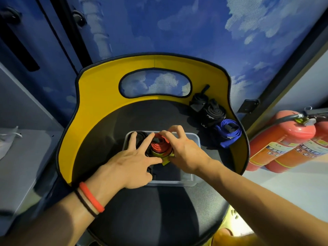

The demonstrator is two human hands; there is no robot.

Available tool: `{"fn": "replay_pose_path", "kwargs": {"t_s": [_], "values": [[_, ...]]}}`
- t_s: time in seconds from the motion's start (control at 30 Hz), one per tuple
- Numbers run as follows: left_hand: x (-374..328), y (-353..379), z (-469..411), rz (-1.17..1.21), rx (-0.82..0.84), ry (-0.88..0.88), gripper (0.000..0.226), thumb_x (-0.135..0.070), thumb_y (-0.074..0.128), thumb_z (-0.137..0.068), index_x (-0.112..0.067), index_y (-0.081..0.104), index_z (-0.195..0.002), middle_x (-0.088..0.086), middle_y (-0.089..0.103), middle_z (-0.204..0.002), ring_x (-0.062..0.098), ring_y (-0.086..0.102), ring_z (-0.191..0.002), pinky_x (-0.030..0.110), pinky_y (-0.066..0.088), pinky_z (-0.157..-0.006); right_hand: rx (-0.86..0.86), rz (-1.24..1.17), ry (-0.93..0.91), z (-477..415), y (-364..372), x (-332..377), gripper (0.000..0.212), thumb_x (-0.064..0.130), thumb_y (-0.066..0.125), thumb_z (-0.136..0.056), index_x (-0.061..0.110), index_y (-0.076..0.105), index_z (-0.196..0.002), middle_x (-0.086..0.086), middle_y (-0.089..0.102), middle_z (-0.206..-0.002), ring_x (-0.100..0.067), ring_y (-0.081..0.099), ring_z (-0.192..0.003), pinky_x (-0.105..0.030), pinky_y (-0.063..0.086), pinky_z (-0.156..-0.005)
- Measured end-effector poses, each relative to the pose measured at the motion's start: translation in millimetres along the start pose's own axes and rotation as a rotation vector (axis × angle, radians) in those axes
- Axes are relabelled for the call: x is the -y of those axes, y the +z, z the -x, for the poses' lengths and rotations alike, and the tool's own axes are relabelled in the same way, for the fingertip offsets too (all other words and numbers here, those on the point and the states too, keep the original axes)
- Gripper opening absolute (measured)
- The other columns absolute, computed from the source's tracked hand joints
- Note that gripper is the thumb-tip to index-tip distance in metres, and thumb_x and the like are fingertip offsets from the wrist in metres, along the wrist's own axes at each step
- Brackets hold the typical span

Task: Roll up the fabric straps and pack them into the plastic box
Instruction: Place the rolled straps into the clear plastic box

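both of your hands are working over the plastic box [177, 183], which is sitting on the black seat [159, 210] of a chair. your right hand [184, 148] is curling its fingers over the top and far side of the red strap roll [158, 145], gripping it from the right. your left hand [131, 162] is lying flat with its fingers spread, the fingertips touching the roll's left side and the thumb pressing toward a yellow-green strap end [166, 161] that is sticking out beneath the roll. the red roll is standing inside the box, near its far half, right between your two hands. a black strap roll [141, 137] is sitting in the box's far-left corner, just beside the red one and partly under your left fingers.

on the seat to the right of the box, three more straps are waiting: two black bundles [211, 110] against the yellow backrest [99, 96] and a blue strap [229, 132] nearest the box. red and black wristbands [90, 197] are circling your left wrist. two red fire extinguishers [276, 144] are lying on the floor to the right, and a blue cloud-printed wall [195, 32] is rising behind the chair.
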State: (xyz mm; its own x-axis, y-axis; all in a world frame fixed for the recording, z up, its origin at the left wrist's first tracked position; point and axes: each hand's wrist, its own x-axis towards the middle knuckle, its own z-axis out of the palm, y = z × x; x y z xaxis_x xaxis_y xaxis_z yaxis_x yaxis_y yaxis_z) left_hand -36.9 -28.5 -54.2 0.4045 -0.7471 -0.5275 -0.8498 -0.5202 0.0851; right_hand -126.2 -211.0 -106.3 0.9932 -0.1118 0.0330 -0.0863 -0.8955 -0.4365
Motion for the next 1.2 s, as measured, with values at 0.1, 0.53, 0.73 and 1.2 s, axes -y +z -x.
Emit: {"fn": "replay_pose_path", "kwargs": {"t_s": [0.1,0.53,0.73,1.2], "values": [[0.6,-0.1,-0.4,-0.030,-0.015,0.001,0.067,-0.038,0.047,-0.092,-0.058,0.024,-0.151,-0.013,-0.039,-0.160,0.038,-0.035,-0.148,0.046,0.045,-0.109,-0.010,0.018,-0.028,-1.0,-15.3,-1.0,0.073,0.022,0.072,-0.080,0.028,0.037,-0.144,0.001,0.036,-0.134,-0.030,0.064,-0.090,-0.043,0.056,-0.070],[18.3,-11.3,-5.6,-0.027,-0.006,0.120,0.074,-0.043,0.055,-0.085,-0.070,0.020,-0.145,-0.022,-0.032,-0.159,0.034,-0.028,-0.151,0.042,0.047,-0.106,-0.190,0.582,0.440,-62.3,-47.8,-95.3,0.078,0.042,0.063,-0.087,0.007,0.035,-0.151,-0.017,0.033,-0.156,-0.034,0.030,-0.143,-0.044,0.027,-0.119],[21.8,-9.3,-7.8,-0.020,-0.012,0.144,0.075,-0.041,0.056,-0.085,-0.069,0.020,-0.145,-0.022,-0.032,-0.158,0.032,-0.029,-0.150,0.045,0.044,-0.109,-0.268,0.641,0.428,-89.6,-48.9,-105.9,0.057,0.036,0.066,-0.087,0.015,0.042,-0.134,-0.019,0.053,-0.124,-0.039,0.050,-0.118,-0.051,0.031,-0.111],[22.2,-9.6,-9.4,0.025,0.018,0.133,0.071,-0.040,0.058,-0.087,-0.067,0.027,-0.145,-0.022,-0.029,-0.160,0.032,-0.030,-0.149,0.050,0.036,-0.115,-0.419,-0.103,0.171,-58.0,-73.4,-46.6,0.052,0.033,0.083,-0.079,0.020,0.039,-0.103,-0.001,0.056,-0.099,-0.026,0.056,-0.085,-0.042,0.048,-0.069]]}}
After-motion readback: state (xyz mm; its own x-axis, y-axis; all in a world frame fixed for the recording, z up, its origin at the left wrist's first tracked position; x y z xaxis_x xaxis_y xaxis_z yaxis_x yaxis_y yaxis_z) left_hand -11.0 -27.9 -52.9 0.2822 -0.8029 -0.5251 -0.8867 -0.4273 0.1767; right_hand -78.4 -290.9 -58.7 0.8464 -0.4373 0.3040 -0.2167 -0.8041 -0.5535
